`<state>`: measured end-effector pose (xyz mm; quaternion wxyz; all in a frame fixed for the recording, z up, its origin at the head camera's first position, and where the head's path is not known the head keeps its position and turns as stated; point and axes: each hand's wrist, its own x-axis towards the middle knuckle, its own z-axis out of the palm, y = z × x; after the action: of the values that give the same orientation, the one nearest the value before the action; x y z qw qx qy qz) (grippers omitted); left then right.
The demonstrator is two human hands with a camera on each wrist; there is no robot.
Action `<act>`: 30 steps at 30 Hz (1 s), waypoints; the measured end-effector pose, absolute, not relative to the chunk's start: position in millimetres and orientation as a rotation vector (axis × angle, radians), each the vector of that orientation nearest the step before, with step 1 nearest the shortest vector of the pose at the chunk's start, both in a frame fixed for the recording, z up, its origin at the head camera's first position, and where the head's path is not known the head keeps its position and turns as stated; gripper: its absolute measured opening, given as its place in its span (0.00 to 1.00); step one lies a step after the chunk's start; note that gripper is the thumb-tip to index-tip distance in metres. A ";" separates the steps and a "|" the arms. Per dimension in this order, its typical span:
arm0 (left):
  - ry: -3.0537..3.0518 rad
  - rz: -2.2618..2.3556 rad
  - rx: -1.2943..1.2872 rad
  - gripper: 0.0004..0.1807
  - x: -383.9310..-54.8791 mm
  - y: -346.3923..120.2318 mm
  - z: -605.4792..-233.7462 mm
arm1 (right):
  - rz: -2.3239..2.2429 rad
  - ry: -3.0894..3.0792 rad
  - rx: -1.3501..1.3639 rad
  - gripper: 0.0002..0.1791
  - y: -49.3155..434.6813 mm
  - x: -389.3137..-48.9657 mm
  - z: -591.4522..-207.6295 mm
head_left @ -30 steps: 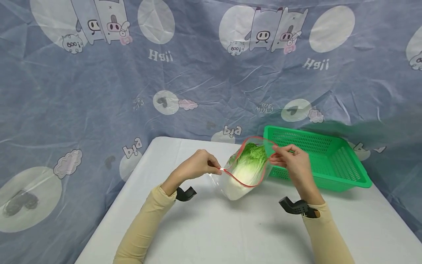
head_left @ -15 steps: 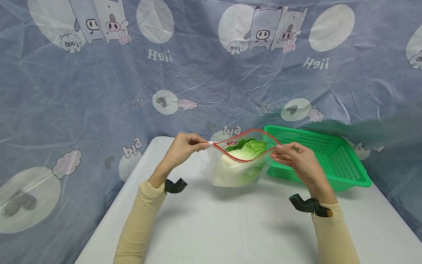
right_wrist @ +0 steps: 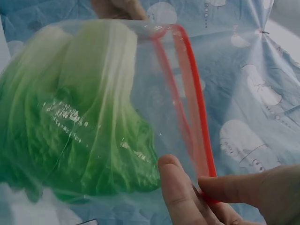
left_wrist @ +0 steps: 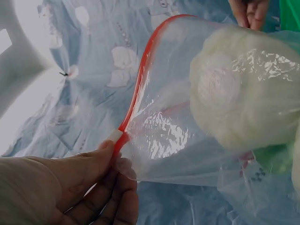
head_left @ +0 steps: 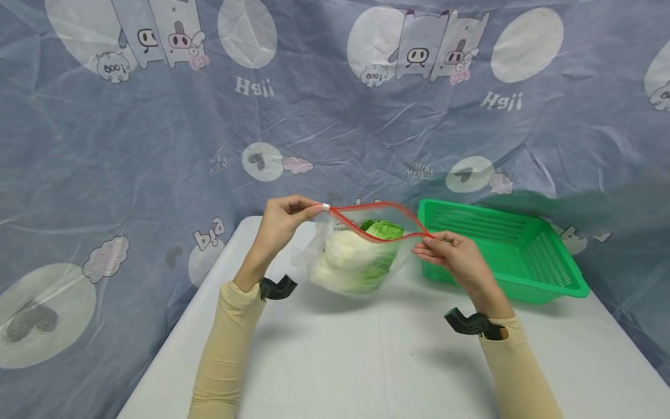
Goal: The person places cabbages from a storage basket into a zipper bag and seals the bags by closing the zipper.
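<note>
A clear zip bag (head_left: pixel 405 256) with a red zip edge hangs between both hands, its mouth spread apart. Inside lie napa cabbages (head_left: pixel 361 256), pale bases to the left and green leaves to the right; the right wrist view shows two pale stalk ends (right_wrist: pixel 96 61) side by side. My left hand (head_left: pixel 282 224) pinches the left corner of the zip at the white slider (left_wrist: pixel 115 136), between thumb and fingers. At the opposite corner, the thumb and fingers of my right hand (head_left: pixel 452 256) pinch the red edge (right_wrist: pixel 199 117).
Behind the right hand stands a green perforated basket (head_left: pixel 565 256) on the white table (head_left: pixel 366 361). A blue-grey printed curtain (head_left: pixel 324 105) hangs along the table's back and sides. Black wrist mounts (head_left: pixel 277 288) sit on both forearms.
The bag has risen and shifted left, its zip edge now stretched sideways. Cabbages have tipped so the bases point left. My left hand has moved up and left; the right went right, then back left.
</note>
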<state>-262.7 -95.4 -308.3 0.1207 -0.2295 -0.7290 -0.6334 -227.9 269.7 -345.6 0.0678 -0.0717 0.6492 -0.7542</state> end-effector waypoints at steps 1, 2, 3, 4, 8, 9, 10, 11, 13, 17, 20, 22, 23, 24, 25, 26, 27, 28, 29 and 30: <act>-2.123 -1.852 -0.666 0.14 -261.7 -94.4 -306.9 | -2.233 1.991 -0.206 0.15 268.9 -231.1 -349.7; -2.112 -1.854 -0.664 0.13 -261.0 -93.2 -305.6 | -2.195 2.021 -0.198 0.15 268.5 -234.2 -354.2; -2.100 -1.853 -0.663 0.13 -260.5 -91.8 -304.6 | -2.164 2.041 -0.191 0.17 268.4 -237.5 -358.9; -2.091 -1.849 -0.663 0.13 -260.1 -90.1 -303.5 | -2.130 2.067 -0.184 0.17 268.3 -240.9 -363.4; -2.075 -1.813 -0.675 0.11 -258.7 -83.3 -300.7 | -2.026 2.150 -0.163 0.17 269.6 -251.4 -378.9; -2.077 -1.804 -0.672 0.11 -257.7 -82.0 -300.0 | -2.009 2.170 -0.160 0.16 270.0 -253.0 -381.9; -2.080 -1.798 -0.667 0.10 -256.3 -80.6 -298.9 | -1.994 2.189 -0.157 0.16 270.5 -254.4 -384.8; -2.085 -1.791 -0.661 0.10 -252.8 -79.4 -296.6 | -1.973 2.210 -0.162 0.16 271.0 -255.6 -387.4; -2.081 -1.798 -0.652 0.10 -246.5 -76.9 -292.3 | -1.932 2.256 -0.160 0.17 271.8 -258.0 -392.5; -2.071 -1.793 -0.666 0.10 -234.0 -71.6 -284.0 | -1.845 2.342 -0.152 0.21 272.6 -263.2 -403.1; -2.074 -1.788 -0.687 0.09 -239.3 -68.0 -290.1 | -1.816 2.375 -0.141 0.23 272.5 -266.0 -409.0; -2.088 -1.786 -0.697 0.10 -244.6 -65.5 -296.0 | -1.801 2.391 -0.140 0.23 272.9 -266.9 -410.8; -2.095 -1.787 -0.701 0.10 -248.3 -64.3 -299.8 | -1.802 2.394 -0.136 0.23 272.8 -267.2 -411.2; -2.098 -1.787 -0.707 0.10 -251.8 -63.3 -303.2 | -1.789 2.407 -0.135 0.22 273.2 -267.2 -410.9; -2.103 -1.786 -0.711 0.11 -253.0 -62.5 -304.9 | -1.772 2.425 -0.131 0.21 273.5 -266.8 -410.0; -2.107 -1.778 -0.718 0.11 -253.7 -61.6 -306.1 | -1.742 2.458 -0.139 0.21 274.1 -266.1 -408.8; -2.109 -1.768 -0.724 0.11 -254.4 -60.9 -307.0 | -1.706 2.503 -0.141 0.20 274.7 -265.2 -406.8; -2.111 -1.756 -0.728 0.11 -254.7 -60.2 -307.8 | -1.673 2.555 -0.156 0.20 275.2 -263.7 -404.2; -2.115 -1.736 -0.733 0.11 -254.6 -59.5 -308.2 | -1.656 2.607 -0.165 0.20 275.2 -261.8 -401.0; -2.121 -1.714 -0.737 0.11 -254.4 -58.7 -308.4 | -1.631 2.669 -0.182 0.20 275.4 -259.6 -397.3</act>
<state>-254.4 -58.7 -308.4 0.1577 -0.2575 -0.7414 -0.5992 -259.6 275.4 -397.3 0.0040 -0.0582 0.8519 -0.5205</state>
